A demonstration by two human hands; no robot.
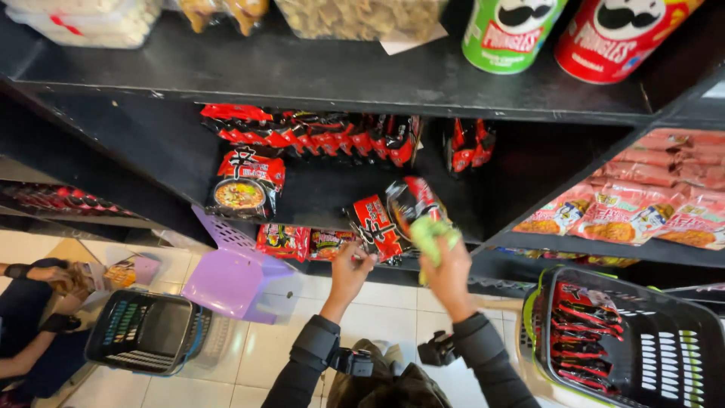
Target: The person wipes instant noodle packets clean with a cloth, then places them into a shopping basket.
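On the black shelf (317, 193), the left hand (349, 273) pinches a red noodle packet (375, 227) and the right hand (447, 276) grips a green cloth (432, 234) against another packet (411, 200), so wiping seems underway and needs steady holding

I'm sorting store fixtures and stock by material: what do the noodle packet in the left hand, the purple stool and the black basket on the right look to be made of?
Noodle packet in the left hand: apparently thin glossy plastic film; it creases and glints.
Purple stool: looks like moulded matte plastic, with a slotted seat.
Black basket: probably rigid plastic, given its moulded slots and green rim.
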